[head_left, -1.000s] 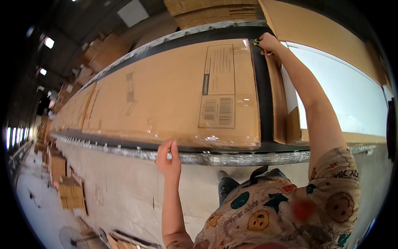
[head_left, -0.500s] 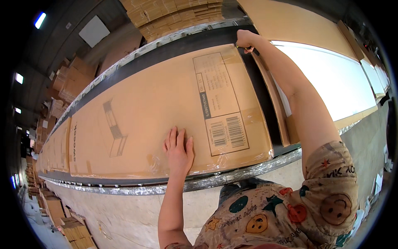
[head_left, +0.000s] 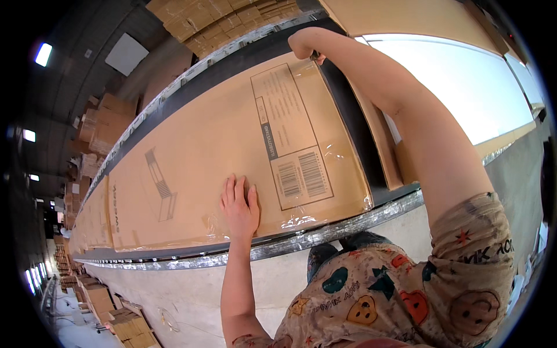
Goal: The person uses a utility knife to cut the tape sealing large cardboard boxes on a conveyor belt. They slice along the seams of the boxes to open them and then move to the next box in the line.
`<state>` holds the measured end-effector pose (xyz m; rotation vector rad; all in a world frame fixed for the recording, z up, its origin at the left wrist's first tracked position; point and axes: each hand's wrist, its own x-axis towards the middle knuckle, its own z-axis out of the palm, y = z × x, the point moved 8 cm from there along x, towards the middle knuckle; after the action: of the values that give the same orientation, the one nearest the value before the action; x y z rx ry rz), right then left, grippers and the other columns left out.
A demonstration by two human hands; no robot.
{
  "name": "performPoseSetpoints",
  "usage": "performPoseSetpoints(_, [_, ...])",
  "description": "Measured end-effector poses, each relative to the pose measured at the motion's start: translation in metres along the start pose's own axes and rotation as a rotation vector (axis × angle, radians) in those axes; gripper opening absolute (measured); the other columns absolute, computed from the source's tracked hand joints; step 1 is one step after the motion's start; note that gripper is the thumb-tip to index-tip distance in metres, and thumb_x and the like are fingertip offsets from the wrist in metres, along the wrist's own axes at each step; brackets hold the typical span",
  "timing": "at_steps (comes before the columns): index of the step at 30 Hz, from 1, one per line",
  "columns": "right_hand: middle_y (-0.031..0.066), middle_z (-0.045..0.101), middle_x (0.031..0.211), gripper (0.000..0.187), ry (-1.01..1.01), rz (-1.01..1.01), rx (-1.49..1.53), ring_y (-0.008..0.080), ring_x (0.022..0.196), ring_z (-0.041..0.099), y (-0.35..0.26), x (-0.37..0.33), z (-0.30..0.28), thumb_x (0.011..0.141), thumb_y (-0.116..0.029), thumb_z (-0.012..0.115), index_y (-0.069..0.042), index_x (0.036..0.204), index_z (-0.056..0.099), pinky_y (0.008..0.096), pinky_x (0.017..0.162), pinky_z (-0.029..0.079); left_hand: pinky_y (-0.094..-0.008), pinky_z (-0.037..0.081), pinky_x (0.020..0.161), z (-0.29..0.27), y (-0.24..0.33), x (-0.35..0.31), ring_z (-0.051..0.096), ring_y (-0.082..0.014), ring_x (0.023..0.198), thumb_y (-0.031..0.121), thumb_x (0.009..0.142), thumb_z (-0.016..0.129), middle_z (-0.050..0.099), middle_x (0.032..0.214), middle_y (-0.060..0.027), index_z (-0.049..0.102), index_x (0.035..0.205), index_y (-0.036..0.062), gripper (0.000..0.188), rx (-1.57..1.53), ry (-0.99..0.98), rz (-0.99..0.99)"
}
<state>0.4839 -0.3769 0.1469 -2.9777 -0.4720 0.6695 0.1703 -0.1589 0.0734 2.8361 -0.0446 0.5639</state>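
Long cardboard box [head_left: 203, 133] there on the black belt [head_left: 351, 104], left hand [head_left: 240, 213] splayed flat on its top, gripping nothing, right hand [head_left: 307, 45] curled around a half-hidden dark tool [head_left: 315, 55] at the far corner, white panel [head_left: 447, 87] off to the right.

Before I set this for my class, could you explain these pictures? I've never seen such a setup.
There is no robot: these are a person's bare hands. The view comes from a wide fisheye camera worn on the head, looking down, so straight edges bend. A long taped cardboard carton lies on a black conveyor belt. To its right, an open carton holds something flat and white. The left hand rests flat on the taped carton, holding nothing. The right hand, at its far right corner, curls around a small dark object, mostly hidden.
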Motion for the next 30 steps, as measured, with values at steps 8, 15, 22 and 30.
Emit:
performPoseSetpoints(8, [0.0226,0.059,0.077,0.026,-0.002,0.107,0.263,0.0287,0.052,0.063,0.025,-0.075,0.032,0.075,0.01,0.038,0.012,0.095,0.055,0.0333,0.038,0.049,-0.0481,0.031,0.099,0.008,-0.006,-0.002,0.042,-0.0352,0.121,0.027,0.089,0.055,0.047,0.129,-0.0184,0.054,0.118,0.0055,0.036,0.018,0.051,0.082])
performPoseSetpoints(15, [0.0194,0.057,0.064,0.016,0.01,0.204,0.29,0.0289,0.05,0.062,0.013,-0.17,0.084,0.076,0.006,0.042,0.009,0.087,0.055,0.0359,0.033,0.048,-0.0526,0.029,0.098,0.013,0.003,-0.006,0.04,-0.0365,0.123,0.031,0.088,0.056,0.046,0.13,-0.0197,0.053,0.12,0.0053,0.04,-0.032,0.073,0.211])
performPoseSetpoints(22, [0.0187,0.062,0.06,0.022,-0.091,0.182,0.231,0.0261,0.053,0.065,-0.003,-0.316,0.168,0.07,0.006,0.047,0.004,0.087,0.061,0.0338,0.046,0.051,-0.0464,0.032,0.099,0.015,-0.006,-0.007,0.042,-0.0326,0.122,0.031,0.086,0.06,0.049,0.129,-0.0181,0.056,0.119,0.0061,0.042,-0.113,0.004,0.256])
performPoseSetpoints(30, [0.0231,0.061,0.083,0.041,0.15,0.162,0.229,0.0316,0.079,0.063,-0.018,-0.398,0.203,0.077,0.002,0.054,0.006,0.118,0.052,0.0376,0.068,0.051,-0.0383,0.039,0.096,0.038,0.162,0.096,0.049,-0.0319,0.114,0.022,0.085,0.06,0.059,0.115,-0.0158,0.063,0.105,0.0023,0.028,-0.502,-0.182,0.744])
